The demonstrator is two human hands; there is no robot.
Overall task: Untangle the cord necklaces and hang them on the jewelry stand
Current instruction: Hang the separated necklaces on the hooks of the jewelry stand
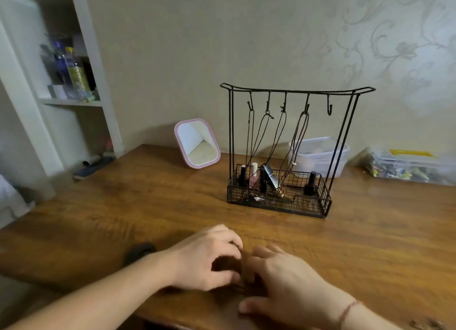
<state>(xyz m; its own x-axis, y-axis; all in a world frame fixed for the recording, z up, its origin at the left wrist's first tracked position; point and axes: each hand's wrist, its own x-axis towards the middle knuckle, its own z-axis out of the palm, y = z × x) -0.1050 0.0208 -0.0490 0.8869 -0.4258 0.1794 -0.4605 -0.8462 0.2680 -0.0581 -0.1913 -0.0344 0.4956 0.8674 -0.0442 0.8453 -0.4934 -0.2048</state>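
- The stand (296,152) is upright at the back of the table (370,243), its top bar running left to right.
- Four cord necklaces (278,142) hang lengthwise down from four of its hooks into the wire basket; the rightmost hook (329,107) is bare.
- The left hand (207,258) and right hand (283,278) meet at the near edge, knuckles up, fingers curled inward toward each other.
- Motion blur hides what, if anything, they pinch; I cannot tell.
- A pink mirror (197,143) leans left of the stand.
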